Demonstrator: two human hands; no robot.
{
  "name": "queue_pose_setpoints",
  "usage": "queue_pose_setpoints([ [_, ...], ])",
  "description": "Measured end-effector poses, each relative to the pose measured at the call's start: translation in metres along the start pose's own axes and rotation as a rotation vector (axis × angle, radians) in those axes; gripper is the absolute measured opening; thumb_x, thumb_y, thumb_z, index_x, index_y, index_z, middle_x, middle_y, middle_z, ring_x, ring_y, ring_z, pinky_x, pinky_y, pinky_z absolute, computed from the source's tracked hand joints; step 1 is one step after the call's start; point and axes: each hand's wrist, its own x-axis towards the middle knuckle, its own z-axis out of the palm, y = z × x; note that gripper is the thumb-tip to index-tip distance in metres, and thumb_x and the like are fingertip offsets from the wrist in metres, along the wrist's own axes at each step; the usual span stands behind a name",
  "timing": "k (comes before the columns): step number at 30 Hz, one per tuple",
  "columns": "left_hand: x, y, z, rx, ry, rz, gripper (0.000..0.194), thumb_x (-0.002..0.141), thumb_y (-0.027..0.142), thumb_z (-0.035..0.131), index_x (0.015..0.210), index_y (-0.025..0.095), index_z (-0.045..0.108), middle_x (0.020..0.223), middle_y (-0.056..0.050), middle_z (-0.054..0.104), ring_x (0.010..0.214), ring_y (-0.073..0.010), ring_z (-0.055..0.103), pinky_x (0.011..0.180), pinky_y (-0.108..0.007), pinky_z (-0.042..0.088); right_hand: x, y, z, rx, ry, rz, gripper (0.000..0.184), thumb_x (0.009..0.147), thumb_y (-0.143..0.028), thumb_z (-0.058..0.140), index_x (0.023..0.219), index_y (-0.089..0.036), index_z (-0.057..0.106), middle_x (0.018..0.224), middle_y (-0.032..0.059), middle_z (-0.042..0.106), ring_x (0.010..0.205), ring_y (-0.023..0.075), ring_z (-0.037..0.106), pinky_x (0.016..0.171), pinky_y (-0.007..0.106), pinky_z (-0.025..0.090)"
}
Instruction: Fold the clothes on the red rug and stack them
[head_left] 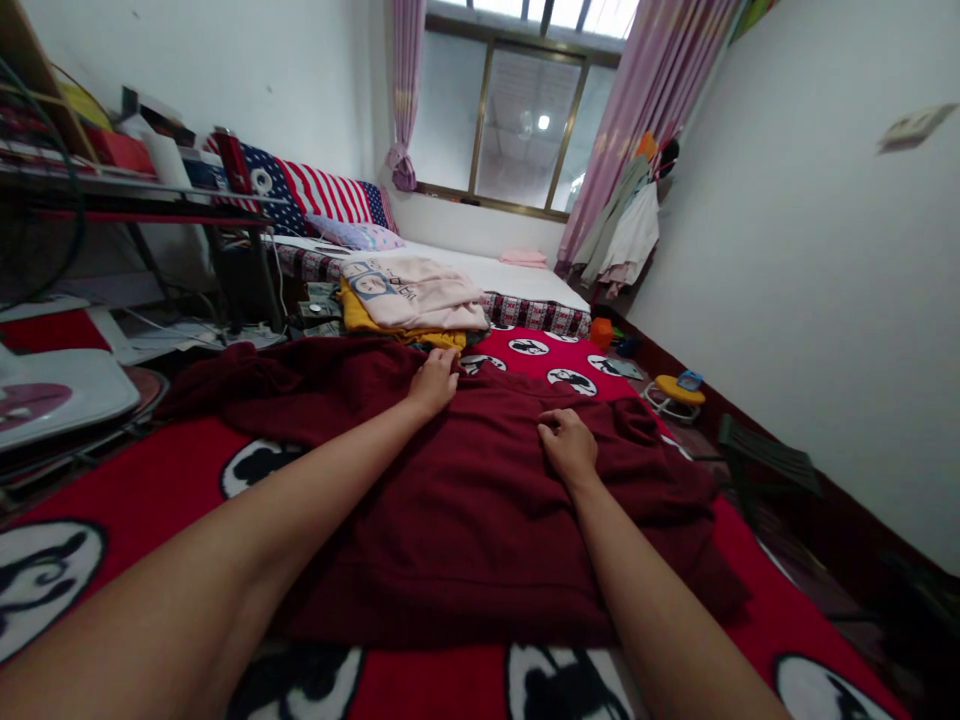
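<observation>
I am curling the fingers of my left hand, at eleven o'clock, and right hand, at one, pinch indeterminable, over the central maroon top, which is lying spread, its ten-o'clock sleeve apparently awaiting straightening.

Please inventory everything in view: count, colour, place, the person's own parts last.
Maroon garment: one, maroon, spread on blanket
Blanket: one, red, white-oval print, underneath
Pink garment: one, pale pink, on mustard cloth
Mustard cloth: one or more, mustard, beneath that
Bed: one, white-topped, below window
Flag-patterned cushion: at least one, red-white-blue, on bed
Pillow: one, lavender, on bed
Window: one, brown-framed, back wall
Curtains: two, purple-pink, flanking window
Hanging clothes: several, pale, right of window
Stool: one, yellow-seated, floor right
Desk: one, dark, left
Clutter: many small items, mixed colours, desk and floor
Left hand: one, bare, at maroon garment's far edge
Right hand: one, bare, over maroon garment
</observation>
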Motion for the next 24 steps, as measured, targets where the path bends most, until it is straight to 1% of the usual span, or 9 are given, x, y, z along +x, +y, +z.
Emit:
queue_pose_setpoints([
  [2,0.019,-0.002,-0.005,0.021,-0.089,-0.053,0.027,0.083,0.026,0.064,0.106,0.016,0.070,0.100,-0.010,0.072,0.096,-0.0242,0.068,0.087,-0.031,0.052,0.000,0.000,0.000,0.010,0.000,0.002,0.019,0.084,-0.026,0.058,0.098,-0.026,0.071,0.109,0.0009,0.067,0.089,0.0180,0.064,0.078,0.029,0.046],
  [4,0.034,-0.004,-0.009,0.023,-0.132,-0.074,0.018,0.081,0.030,0.066,0.085,0.016,0.074,0.073,-0.007,0.072,0.080,-0.0233,0.070,0.079,-0.029,0.054,0.000,0.000,0.000,0.019,-0.001,0.003,0.018,0.084,-0.026,0.058,0.097,-0.025,0.071,0.108,0.0009,0.067,0.089,0.0179,0.064,0.078,0.029,0.046],
  [5,0.039,-0.004,-0.011,0.028,-0.126,-0.089,0.020,0.083,0.031,0.062,0.083,0.015,0.075,0.069,-0.007,0.071,0.079,-0.0229,0.070,0.078,-0.029,0.053,0.000,0.000,0.000,0.024,-0.001,0.002,0.018,0.083,-0.026,0.058,0.096,-0.025,0.071,0.107,0.0009,0.067,0.088,0.0180,0.064,0.078,0.029,0.046],
  [8,0.039,-0.003,-0.008,0.064,-0.038,-0.136,0.032,0.091,0.022,0.046,0.106,0.011,0.072,0.095,-0.012,0.074,0.101,-0.0236,0.066,0.094,-0.032,0.048,0.001,0.001,0.000,0.065,0.008,-0.007,0.018,0.082,-0.024,0.058,0.096,-0.025,0.070,0.106,0.0009,0.067,0.086,0.0171,0.063,0.078,0.029,0.046],
  [10,0.026,-0.001,0.000,0.083,-0.014,-0.148,0.038,0.089,0.021,0.049,0.121,0.007,0.064,0.121,-0.017,0.066,0.118,-0.0248,0.058,0.103,-0.034,0.042,0.001,0.002,0.000,0.103,0.018,-0.015,0.019,0.082,-0.024,0.058,0.096,-0.025,0.069,0.105,0.0013,0.067,0.083,0.0165,0.063,0.079,0.028,0.047],
  [14,-0.009,0.003,0.022,0.167,-0.154,-0.090,0.059,0.089,0.039,0.054,0.140,0.010,0.048,0.151,-0.020,0.038,0.136,-0.0312,0.041,0.112,-0.042,0.032,0.002,0.004,0.002,0.155,0.030,-0.012,0.020,0.080,-0.022,0.058,0.097,-0.024,0.068,0.104,0.0028,0.067,0.082,0.0170,0.063,0.081,0.029,0.048],
  [18,-0.024,0.003,0.027,0.305,-0.287,-0.056,0.062,0.095,0.052,0.035,0.146,0.017,0.043,0.157,-0.016,0.030,0.144,-0.0312,0.028,0.116,-0.047,0.021,0.001,0.007,0.005,0.227,0.050,-0.014,0.022,0.078,-0.020,0.058,0.097,-0.020,0.068,0.104,0.0056,0.066,0.077,0.0170,0.063,0.082,0.031,0.051],
  [21,-0.023,0.002,0.026,0.335,-0.299,-0.040,0.062,0.096,0.053,0.031,0.145,0.018,0.043,0.155,-0.014,0.033,0.144,-0.0299,0.028,0.116,-0.045,0.022,0.008,0.013,0.000,0.288,0.082,-0.033,0.022,0.078,-0.016,0.055,0.096,-0.017,0.068,0.104,0.0087,0.066,0.079,0.0172,0.064,0.083,0.030,0.052],
  [24,-0.022,0.003,0.026,0.354,-0.278,-0.028,0.060,0.096,0.051,0.032,0.144,0.017,0.046,0.154,-0.015,0.036,0.142,-0.0308,0.030,0.115,-0.046,0.022,0.029,0.025,-0.014,0.244,0.156,-0.084,0.024,0.077,-0.010,0.050,0.092,-0.015,0.068,0.104,0.0114,0.067,0.092,0.0196,0.065,0.089,0.030,0.051],
])
